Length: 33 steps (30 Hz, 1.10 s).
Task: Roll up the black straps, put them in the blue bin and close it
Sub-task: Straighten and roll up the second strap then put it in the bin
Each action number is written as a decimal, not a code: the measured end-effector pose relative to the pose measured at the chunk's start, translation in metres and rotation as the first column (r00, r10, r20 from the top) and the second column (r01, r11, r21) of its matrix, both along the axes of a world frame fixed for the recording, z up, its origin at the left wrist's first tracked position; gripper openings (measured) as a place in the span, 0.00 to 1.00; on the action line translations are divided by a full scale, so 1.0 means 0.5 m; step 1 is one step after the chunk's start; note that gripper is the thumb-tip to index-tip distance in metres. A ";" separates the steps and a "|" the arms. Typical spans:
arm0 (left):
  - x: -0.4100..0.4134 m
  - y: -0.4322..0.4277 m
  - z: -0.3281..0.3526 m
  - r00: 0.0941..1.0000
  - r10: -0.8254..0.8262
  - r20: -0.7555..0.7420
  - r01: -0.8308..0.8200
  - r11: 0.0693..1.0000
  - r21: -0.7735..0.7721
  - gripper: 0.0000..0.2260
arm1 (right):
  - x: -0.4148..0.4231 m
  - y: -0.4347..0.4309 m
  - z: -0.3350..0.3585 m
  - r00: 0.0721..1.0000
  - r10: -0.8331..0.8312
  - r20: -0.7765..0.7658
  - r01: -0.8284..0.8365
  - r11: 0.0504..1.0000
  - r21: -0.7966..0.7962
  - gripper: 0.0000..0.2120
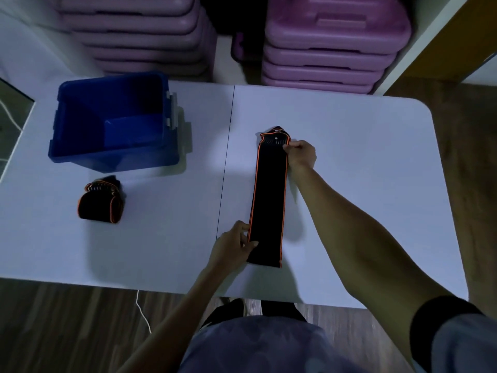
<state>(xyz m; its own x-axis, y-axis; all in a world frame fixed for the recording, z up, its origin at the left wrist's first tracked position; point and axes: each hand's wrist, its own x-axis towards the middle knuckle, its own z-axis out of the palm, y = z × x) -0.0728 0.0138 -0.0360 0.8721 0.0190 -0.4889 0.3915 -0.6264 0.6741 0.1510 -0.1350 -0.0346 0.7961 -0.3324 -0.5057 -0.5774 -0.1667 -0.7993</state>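
A long black strap (pixel 269 195) with orange edging lies flat on the white table (pixel 349 146), stretched away from me. My left hand (pixel 233 247) pinches its near left edge. My right hand (pixel 301 154) pinches its far right corner by the tapered end. A second black strap (pixel 100 203), rolled up, rests on the table at the left, in front of the blue bin (pixel 80 146). The bin stands open at the far left with nothing visible inside. No lid is in view.
Stacks of purple plastic cases (pixel 328 49) stand behind the table. A seam (pixel 227 157) runs down the table's middle. A white cable (pixel 142 313) hangs below the near edge over the wooden floor.
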 end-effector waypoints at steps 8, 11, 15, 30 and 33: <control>0.015 -0.007 -0.004 0.998 0.003 0.059 -0.006 0.999 0.048 0.11 | -0.017 0.011 0.002 0.990 -0.122 0.069 0.117 0.990 0.075 0.08; 0.013 -0.006 -0.010 0.997 0.009 0.072 -0.012 0.999 0.039 0.10 | -0.031 0.005 -0.015 0.988 -0.095 0.125 0.071 0.981 0.183 0.04; 0.011 -0.002 -0.014 0.998 -0.003 0.071 0.000 0.999 0.036 0.11 | -0.016 -0.006 -0.006 0.998 -0.035 0.059 0.033 0.999 0.040 0.04; 0.174 -0.032 -0.007 0.998 -0.015 0.067 0.012 0.999 0.046 0.21 | -0.197 -0.023 -0.046 0.884 0.466 -0.030 -0.452 0.838 -0.306 0.24; 0.195 -0.031 -0.013 0.990 -0.122 0.070 0.108 0.978 0.180 0.22 | -0.201 -0.028 -0.019 0.848 0.529 -0.006 -0.515 0.822 -0.242 0.28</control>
<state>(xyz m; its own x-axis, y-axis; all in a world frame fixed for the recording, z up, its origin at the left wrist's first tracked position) 0.0247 -0.0019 -0.0426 0.9099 -0.0042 -0.4147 0.2589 -0.7754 0.5760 0.0503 -0.1489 -0.0443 0.9090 0.0426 -0.4147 -0.3053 -0.6094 -0.7317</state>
